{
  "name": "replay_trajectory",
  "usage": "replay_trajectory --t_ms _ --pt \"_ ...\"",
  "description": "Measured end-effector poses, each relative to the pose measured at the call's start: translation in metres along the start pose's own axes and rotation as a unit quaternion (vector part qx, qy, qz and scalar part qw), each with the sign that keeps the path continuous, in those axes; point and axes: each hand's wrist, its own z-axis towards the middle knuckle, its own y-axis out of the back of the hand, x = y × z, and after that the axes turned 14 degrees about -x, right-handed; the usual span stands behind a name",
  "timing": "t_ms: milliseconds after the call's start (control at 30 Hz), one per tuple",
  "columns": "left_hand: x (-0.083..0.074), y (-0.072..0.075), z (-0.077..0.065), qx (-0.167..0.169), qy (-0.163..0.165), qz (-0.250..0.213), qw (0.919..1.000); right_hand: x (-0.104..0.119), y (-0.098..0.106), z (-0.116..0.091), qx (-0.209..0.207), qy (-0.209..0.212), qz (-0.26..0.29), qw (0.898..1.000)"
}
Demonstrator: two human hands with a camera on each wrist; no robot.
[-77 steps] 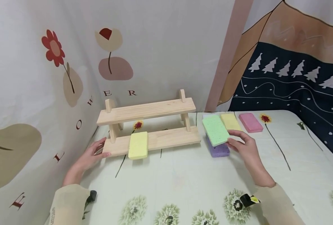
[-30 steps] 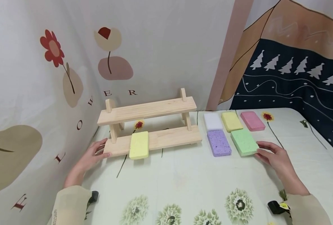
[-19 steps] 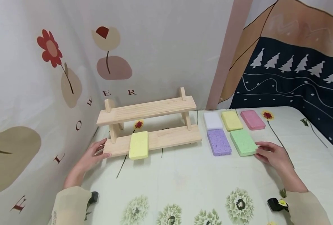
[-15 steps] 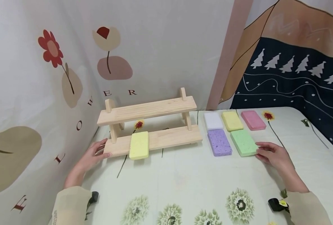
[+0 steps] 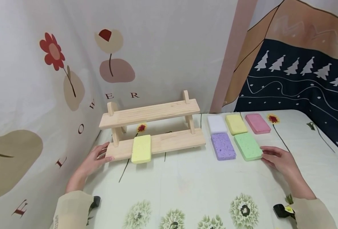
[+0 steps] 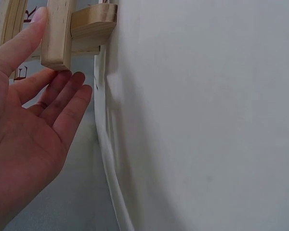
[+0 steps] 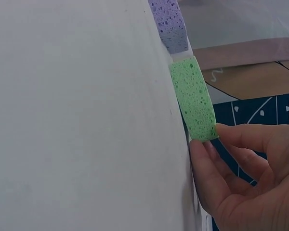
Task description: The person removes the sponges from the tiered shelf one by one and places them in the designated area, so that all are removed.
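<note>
In the head view, my left hand point(image 5: 96, 159) holds the left end of the lower board of a two-tier wooden shelf point(image 5: 157, 140); the left wrist view has the thumb point(image 6: 37, 19) along the board and the fingertips at its end. A yellow sponge point(image 5: 141, 149) lies across that lower board, overhanging its front edge. On the right, my right hand point(image 5: 279, 160) pinches the near right corner of a green sponge point(image 5: 247, 146) lying flat on the table. The right wrist view shows the thumb and index finger at the end of the green sponge point(image 7: 192, 98).
Left of the green sponge lies a purple sponge point(image 5: 223, 146). Behind these sit a white sponge point(image 5: 217, 124), another yellow sponge point(image 5: 236, 124) and a pink sponge point(image 5: 258, 123). Printed cloth walls point(image 5: 169, 47) rise behind and left of the patterned tablecloth point(image 5: 180, 181).
My right hand carried the green sponge from above the purple one rightward and down onto the table, uncovering the purple and white sponges. The left hand stayed at the shelf.
</note>
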Motion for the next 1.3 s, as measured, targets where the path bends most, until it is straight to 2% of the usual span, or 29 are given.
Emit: replay_trajectory --t_ms 367,600,933,1067,1167,1300 --pt "0.003 -0.001 0.000 -0.001 -0.004 -0.002 1.0000 0.001 0.003 -0.003 0.019 -0.011 0.040 0.999" --pt "0.002 0.000 -0.001 -0.003 -0.001 -0.007 1.0000 0.009 0.007 -0.010 0.009 0.023 0.042 0.999" --pt "0.001 -0.001 -0.003 -0.002 0.004 -0.008 1.0000 0.018 0.011 -0.016 0.015 0.031 0.106 0.994" --pt "0.000 -0.001 -0.002 -0.001 0.001 -0.008 1.0000 0.019 0.009 -0.016 0.016 0.028 0.101 0.994" --pt "0.000 -0.001 -0.002 -0.001 0.004 -0.009 1.0000 0.020 0.005 -0.016 0.008 0.033 0.072 0.997" --pt "0.000 0.000 -0.002 -0.002 0.011 -0.007 0.9999 0.024 -0.001 -0.018 0.015 0.038 0.073 0.996"
